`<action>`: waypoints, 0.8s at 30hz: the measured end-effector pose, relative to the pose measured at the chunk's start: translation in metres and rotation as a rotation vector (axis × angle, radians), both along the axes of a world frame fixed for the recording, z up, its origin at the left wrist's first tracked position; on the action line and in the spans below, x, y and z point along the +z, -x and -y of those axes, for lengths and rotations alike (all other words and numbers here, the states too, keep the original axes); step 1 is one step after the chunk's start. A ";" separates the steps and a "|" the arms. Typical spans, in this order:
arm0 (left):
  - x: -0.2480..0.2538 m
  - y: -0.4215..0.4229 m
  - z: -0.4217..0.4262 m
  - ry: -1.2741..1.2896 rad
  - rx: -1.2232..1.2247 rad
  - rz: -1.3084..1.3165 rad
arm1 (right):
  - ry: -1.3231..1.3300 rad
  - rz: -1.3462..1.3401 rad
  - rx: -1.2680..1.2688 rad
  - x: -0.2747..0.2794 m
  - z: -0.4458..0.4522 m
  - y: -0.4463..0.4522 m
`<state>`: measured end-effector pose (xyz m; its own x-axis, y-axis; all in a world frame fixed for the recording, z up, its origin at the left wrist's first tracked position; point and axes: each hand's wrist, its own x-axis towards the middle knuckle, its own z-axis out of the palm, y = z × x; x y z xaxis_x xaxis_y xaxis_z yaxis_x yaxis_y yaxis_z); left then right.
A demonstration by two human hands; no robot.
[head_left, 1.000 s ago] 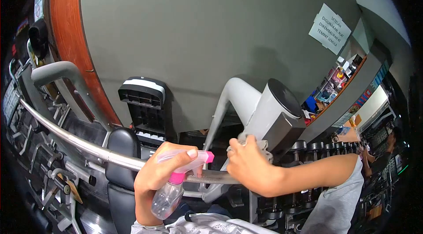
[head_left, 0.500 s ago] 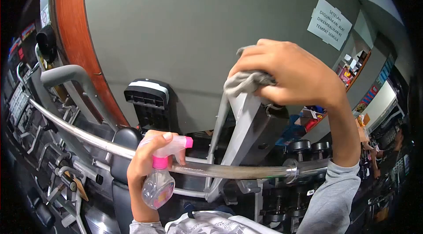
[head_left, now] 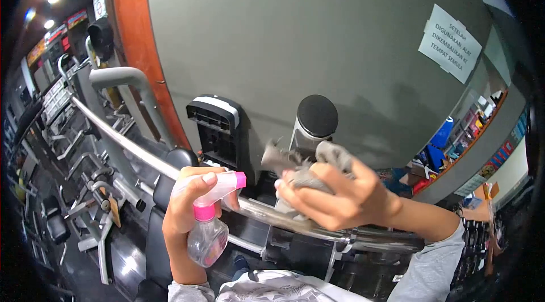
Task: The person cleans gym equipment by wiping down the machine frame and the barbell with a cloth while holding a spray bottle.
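Observation:
A clear spray bottle with a pink collar and nozzle tip is gripped round its neck by my left hand. My right hand is closed on a crumpled grey cloth, one end of which flares out to the left. Both hands are above or beside a long metal barbell that crosses the view. Behind the cloth rises a grey post with a round black cap. Whether the cloth touches the bar or the post I cannot tell.
A black plastic holder leans by the grey wall. A padded black bench lies at lower left, beside a curved grey machine frame. A paper sign hangs at right, above a cluttered shelf.
My right hand has come down from the top of the post with the cloth, uncovering the black cap. The view has shifted left. My left hand still holds the spray bottle.

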<state>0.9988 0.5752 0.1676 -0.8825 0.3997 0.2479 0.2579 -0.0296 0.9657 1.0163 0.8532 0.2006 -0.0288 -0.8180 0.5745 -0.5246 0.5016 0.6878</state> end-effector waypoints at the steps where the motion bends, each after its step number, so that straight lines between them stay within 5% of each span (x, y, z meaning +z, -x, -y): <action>1: 0.000 -0.006 -0.001 -0.004 0.015 0.010 | -0.074 0.071 -0.021 -0.004 -0.001 -0.006; 5: -0.002 -0.029 -0.003 -0.005 0.089 0.005 | -0.313 0.293 0.104 -0.027 -0.013 -0.011; 13: 0.001 -0.078 -0.018 0.013 0.225 -0.006 | 0.111 -0.019 0.150 0.021 -0.028 0.010; 19: -0.001 -0.105 -0.043 0.009 0.383 -0.044 | -0.169 0.154 0.321 -0.058 -0.039 0.025; 24: 0.011 -0.126 -0.075 0.100 0.492 -0.069 | -0.125 0.031 0.530 -0.045 -0.057 0.057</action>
